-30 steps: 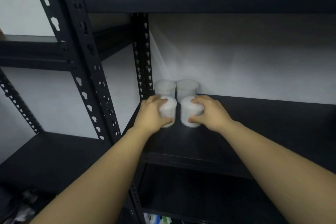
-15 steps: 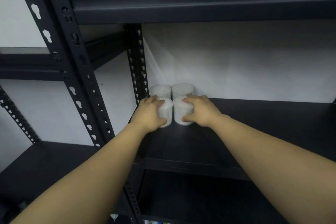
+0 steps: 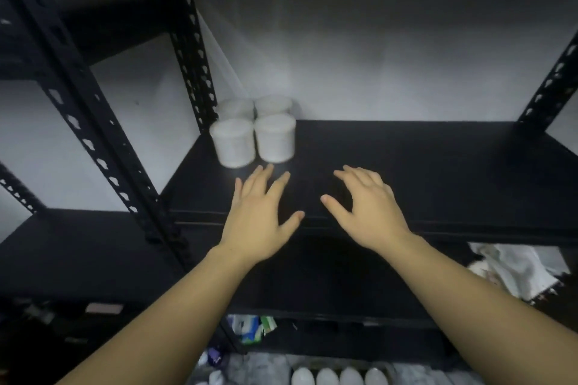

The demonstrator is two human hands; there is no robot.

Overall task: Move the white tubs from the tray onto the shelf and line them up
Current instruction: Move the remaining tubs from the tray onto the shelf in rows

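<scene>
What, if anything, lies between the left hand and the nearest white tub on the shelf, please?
Nothing: in the head view only a short stretch of bare dark shelf separates the left hand from the front-left tub; its fingertips stop just short.

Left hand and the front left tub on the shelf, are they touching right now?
Apart. The head view shows the left hand open, its fingertips short of the front left tub, with dark shelf between them.
</scene>
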